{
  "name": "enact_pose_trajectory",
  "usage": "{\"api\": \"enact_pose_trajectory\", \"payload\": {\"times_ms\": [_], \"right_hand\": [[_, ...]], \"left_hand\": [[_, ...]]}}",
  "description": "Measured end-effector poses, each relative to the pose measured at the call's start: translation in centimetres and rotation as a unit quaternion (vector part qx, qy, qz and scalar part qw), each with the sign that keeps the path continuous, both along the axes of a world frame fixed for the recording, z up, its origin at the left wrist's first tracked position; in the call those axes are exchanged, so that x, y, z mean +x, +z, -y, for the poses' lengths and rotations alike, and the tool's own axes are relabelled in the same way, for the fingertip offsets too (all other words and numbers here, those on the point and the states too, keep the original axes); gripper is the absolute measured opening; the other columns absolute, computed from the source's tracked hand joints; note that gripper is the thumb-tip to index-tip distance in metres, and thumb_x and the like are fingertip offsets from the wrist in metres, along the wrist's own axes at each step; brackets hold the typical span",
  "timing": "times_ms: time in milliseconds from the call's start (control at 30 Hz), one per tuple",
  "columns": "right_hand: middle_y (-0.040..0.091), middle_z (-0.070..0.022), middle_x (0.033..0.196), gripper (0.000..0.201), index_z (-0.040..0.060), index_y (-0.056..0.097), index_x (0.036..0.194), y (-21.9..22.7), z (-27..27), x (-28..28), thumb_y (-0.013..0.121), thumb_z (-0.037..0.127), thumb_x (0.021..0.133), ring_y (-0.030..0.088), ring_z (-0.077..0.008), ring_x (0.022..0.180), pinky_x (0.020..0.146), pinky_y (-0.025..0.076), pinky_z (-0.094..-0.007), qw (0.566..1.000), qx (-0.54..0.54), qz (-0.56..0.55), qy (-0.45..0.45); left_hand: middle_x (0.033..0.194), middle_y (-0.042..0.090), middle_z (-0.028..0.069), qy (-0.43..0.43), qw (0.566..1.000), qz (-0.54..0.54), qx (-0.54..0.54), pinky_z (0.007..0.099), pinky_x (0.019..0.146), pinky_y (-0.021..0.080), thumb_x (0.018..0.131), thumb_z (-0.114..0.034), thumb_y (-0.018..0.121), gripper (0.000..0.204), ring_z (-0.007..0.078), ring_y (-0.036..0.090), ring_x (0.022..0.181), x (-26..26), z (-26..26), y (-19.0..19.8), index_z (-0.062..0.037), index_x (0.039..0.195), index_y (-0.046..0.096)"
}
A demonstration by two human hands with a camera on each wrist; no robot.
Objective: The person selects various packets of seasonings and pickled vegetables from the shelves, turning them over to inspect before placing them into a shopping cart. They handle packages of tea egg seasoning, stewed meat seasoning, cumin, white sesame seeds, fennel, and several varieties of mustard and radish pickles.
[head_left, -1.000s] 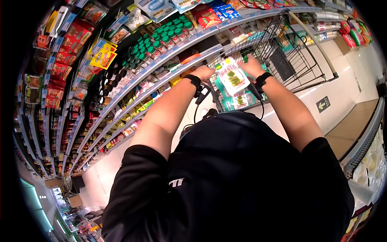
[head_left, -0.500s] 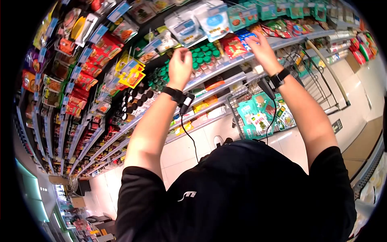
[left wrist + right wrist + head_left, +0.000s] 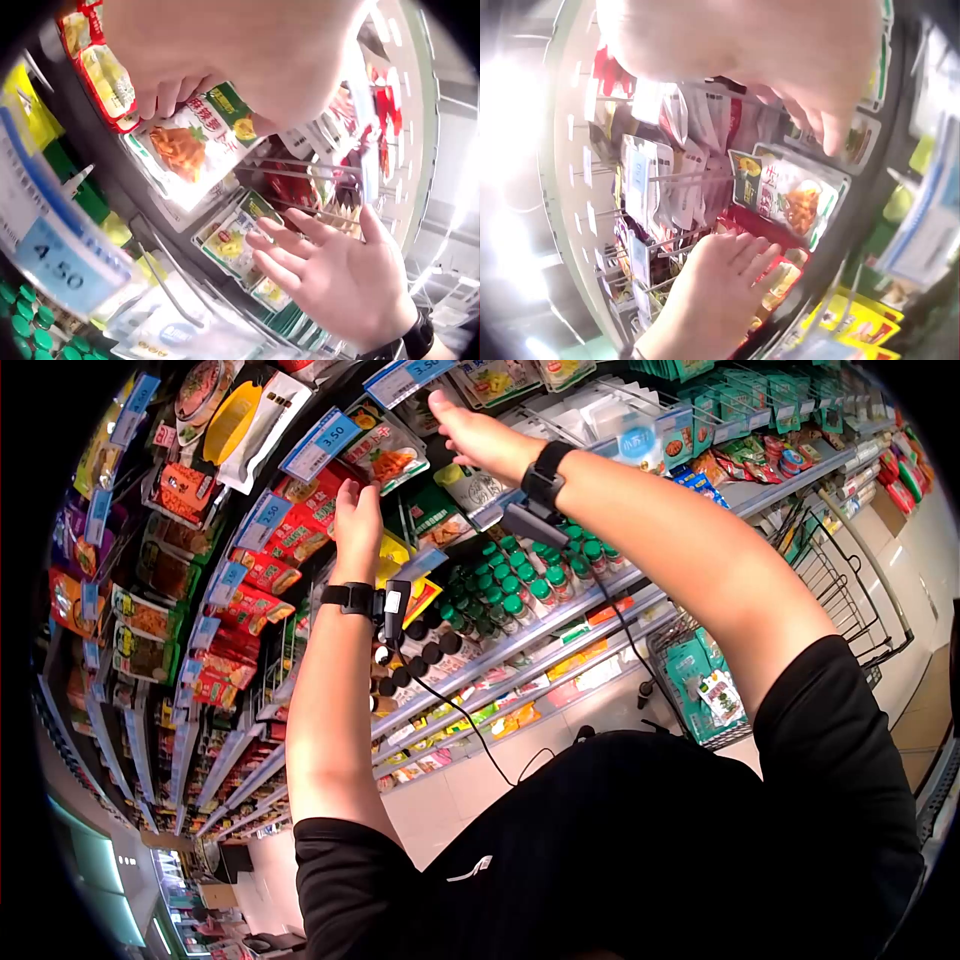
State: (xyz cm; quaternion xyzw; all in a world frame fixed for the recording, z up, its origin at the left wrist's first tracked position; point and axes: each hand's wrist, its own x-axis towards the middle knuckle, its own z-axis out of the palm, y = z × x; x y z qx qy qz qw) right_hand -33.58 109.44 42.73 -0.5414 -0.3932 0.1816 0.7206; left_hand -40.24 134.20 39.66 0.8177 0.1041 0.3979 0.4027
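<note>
A white and green food packet (image 3: 388,458) with a picture of orange shredded food hangs on the rack between the two hands. To its left, the left hand (image 3: 358,530) is raised with fingers extended, overlapping the red packets (image 3: 784,277) in the right wrist view. In the left wrist view its fingertips (image 3: 169,97) overlap the top edge of the white and green packet. The right hand (image 3: 490,442) reaches across on the other side, palm and spread fingers showing in the left wrist view. Neither hand shows anything in its grip.
Blue price tags (image 3: 320,445) stick out along the rack. Below stand green-capped jars (image 3: 515,585) and yellow packets (image 3: 420,600). A wire cart (image 3: 850,585) with teal packets (image 3: 700,660) in it stands at the right. Cables run from both wrists.
A second ago both hands held a white packet with a green picture over the cart. Both hands left it there and moved up and left to the hanging packets, as the view shifted left.
</note>
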Motion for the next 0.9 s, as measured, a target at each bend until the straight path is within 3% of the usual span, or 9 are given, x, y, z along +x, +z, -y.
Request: {"api": "enact_pose_trajectory", "payload": {"times_ms": [100,133,267,567,633,667,733,833,900], "right_hand": [[0.052,-0.0224,0.127,0.083,-0.0059,0.034,0.137,-0.9,-6.3,2.5,0.024,0.063,0.092,0.049,-0.0295,0.119,0.1,0.035,-0.0358,0.986,-0.006,0.112,-0.12],[0.05,-0.0231,0.13,0.083,-0.0052,0.031,0.138,-1.0,-7.3,2.9,0.026,0.063,0.092,0.049,-0.0292,0.119,0.1,0.035,-0.036,0.986,-0.011,0.104,-0.126],[0.044,-0.0249,0.135,0.086,-0.0057,0.032,0.138,-0.5,-10.6,5.9,0.022,0.065,0.091,0.043,-0.0346,0.126,0.103,0.032,-0.0395,0.982,-0.054,0.122,-0.133],[0.033,-0.0221,0.144,0.088,-0.0029,0.028,0.141,-0.9,-14.2,7.4,0.023,0.068,0.089,0.03,-0.0332,0.135,0.109,0.024,-0.0393,0.983,-0.09,0.104,-0.122],[0.03,-0.0222,0.146,0.089,-0.0034,0.022,0.143,-1.4,-14.5,7.5,0.025,0.068,0.089,0.027,-0.0319,0.137,0.11,0.024,-0.037,0.99,-0.066,0.088,-0.092],[0.034,-0.0225,0.143,0.088,-0.0039,0.025,0.141,-1.8,-14.5,7.5,0.027,0.067,0.09,0.031,-0.0311,0.135,0.108,0.026,-0.0366,0.994,-0.025,0.077,-0.072],[0.037,-0.0229,0.141,0.087,-0.0045,0.028,0.14,-1.5,-13.0,5.8,0.029,0.067,0.09,0.035,-0.0303,0.132,0.107,0.029,-0.0363,0.996,0.016,0.069,-0.051],[0.05,-0.0084,0.132,0.053,0.0029,0.042,0.134,-0.8,-11.0,3.7,0.035,0.042,0.099,0.046,-0.0163,0.119,0.103,0.032,-0.0316,0.999,0.002,0.012,-0.03],[0.058,-0.0092,0.12,0.043,0.001,0.05,0.126,-2.8,-13.3,5.9,0.043,0.033,0.097,0.053,-0.0159,0.11,0.097,0.038,-0.0312,0.997,-0.006,0.05,-0.053]], "left_hand": [[0.103,0.061,0.0164,-0.004,0.995,-0.075,-0.071,0.0356,0.087,0.043,0.085,-0.029,0.056,0.05,0.0245,0.057,0.096,0.2,-0.2,2.4,0.0027,0.123,0.05],[0.078,0.056,0.0029,0.039,0.989,-0.088,-0.109,0.0226,0.06,0.041,0.086,-0.025,0.057,0.024,0.0101,0.048,0.066,0.6,0.4,2.9,-0.0055,0.099,0.057],[0.058,0.045,-0.004,-0.052,0.998,-0.042,-0.004,0.0239,0.045,0.029,0.086,-0.023,0.055,0.015,0.0086,0.037,0.048,5.2,-6.2,1.0,-0.0078,0.086,0.055],[0.075,0.053,0.0016,-0.13,0.985,-0.022,-0.107,0.0258,0.056,0.037,0.084,-0.015,0.052,0.019,0.0124,0.046,0.062,5.4,-2.7,0.8,-0.003,0.099,0.055],[0.108,0.058,0.0126,-0.122,0.981,-0.046,-0.146,0.0308,0.091,0.039,0.081,-0.011,0.055,0.045,0.021,0.053,0.1,4.7,-1.8,1.4,0.0044,0.123,0.046],[0.108,0.058,0.0126,-0.122,0.981,-0.045,-0.147,0.0308,0.091,0.039,0.081,-0.011,0.055,0.045,0.021,0.053,0.1,4.3,-1.3,1.6,0.0044,0.123,0.046],[0.073,0.052,0.0,-0.047,0.992,-0.013,-0.114,0.0241,0.053,0.035,0.085,-0.016,0.058,0.017,0.0092,0.045,0.061,3.4,0.0,2.1,-0.0023,0.095,0.055],[0.075,0.054,-0.0008,-0.065,0.977,0.008,-0.205,0.0229,0.051,0.032,0.086,-0.017,0.061,0.018,0.007,0.044,0.059,1.2,1.8,2.6,-0.003,0.097,0.055],[0.096,0.059,0.0079,-0.151,0.961,0.004,-0.23,0.0264,0.076,0.045,0.088,-0.014,0.061,0.028,0.013,0.055,0.084,-0.6,2.1,2.7,0.0011,0.107,0.048]]}}
